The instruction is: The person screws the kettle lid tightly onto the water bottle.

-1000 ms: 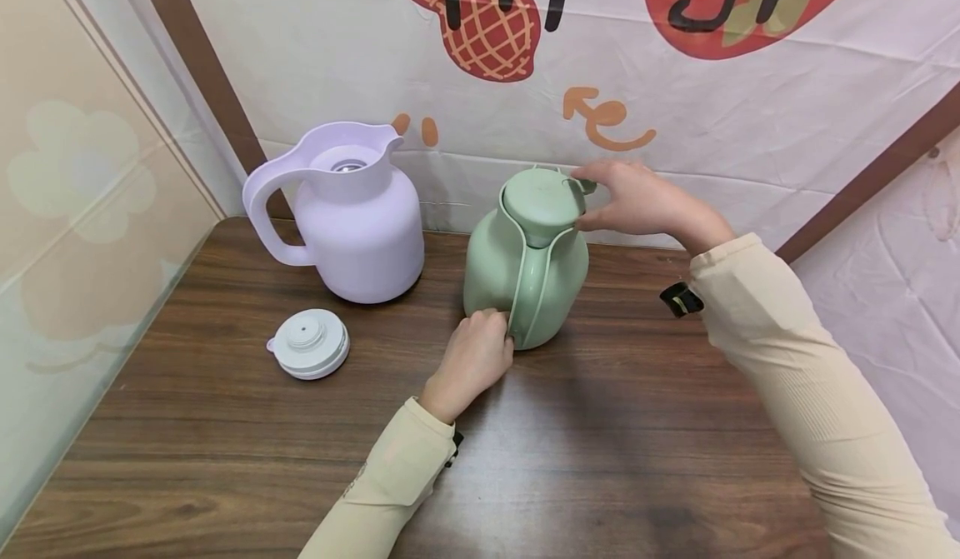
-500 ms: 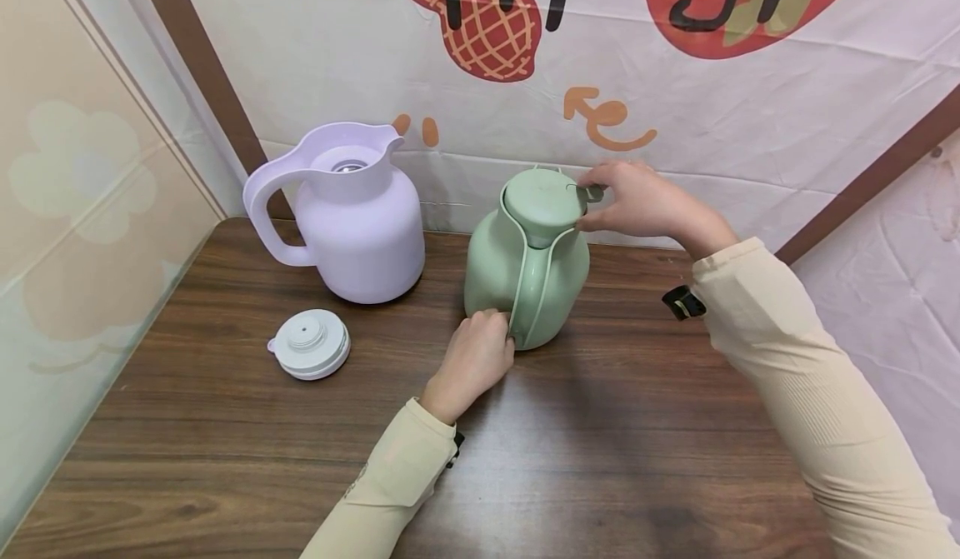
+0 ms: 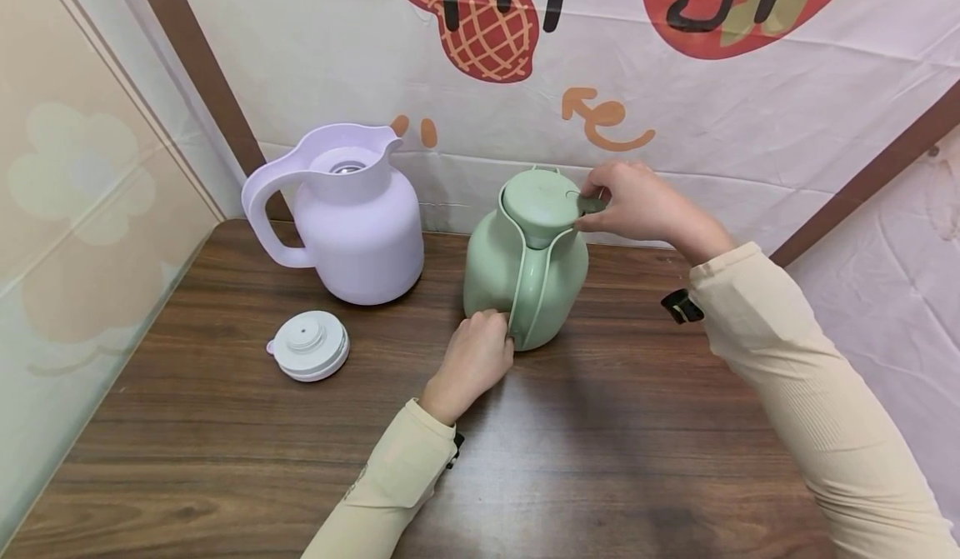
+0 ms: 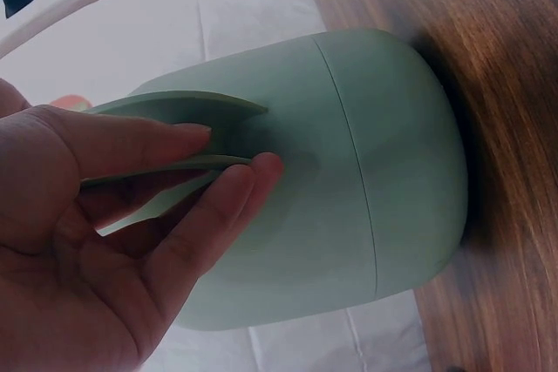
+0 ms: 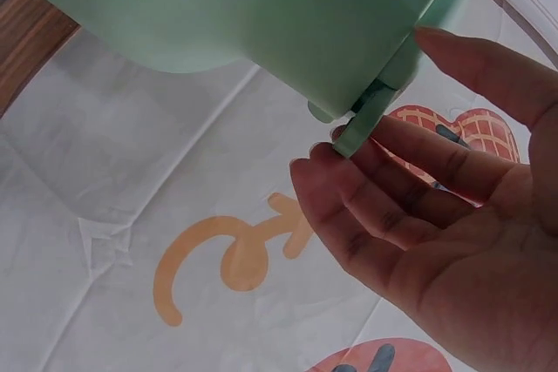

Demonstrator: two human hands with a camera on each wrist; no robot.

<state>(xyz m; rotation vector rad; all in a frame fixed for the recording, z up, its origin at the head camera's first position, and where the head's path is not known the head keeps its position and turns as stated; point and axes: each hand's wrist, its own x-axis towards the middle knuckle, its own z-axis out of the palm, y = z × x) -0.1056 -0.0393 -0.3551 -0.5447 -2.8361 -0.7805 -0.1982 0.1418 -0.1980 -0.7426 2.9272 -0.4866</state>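
A green vacuum jug (image 3: 487,259) stands on the wooden table with its handle (image 3: 531,284) facing me. My left hand (image 3: 476,355) grips the lower end of that handle; in the left wrist view the thumb (image 4: 144,141) lies on one side and the fingers on the other. The green lid (image 3: 542,201) sits in the jug's mouth. At its right side my right hand (image 3: 637,205) holds the lid's small tab (image 5: 362,124), fingertips curled behind it and thumb (image 5: 488,67) against the lid's edge.
A lilac jug (image 3: 367,234) without a lid stands at the back left. In front of it a white round lid (image 3: 309,345) lies on the table (image 3: 225,459). A printed white cloth (image 3: 337,42) hangs close behind both jugs.
The lid's tab has swung a little toward me, the lid turning in the jug's mouth. My right fingers have curled with it. The left hand and jug have stayed put.
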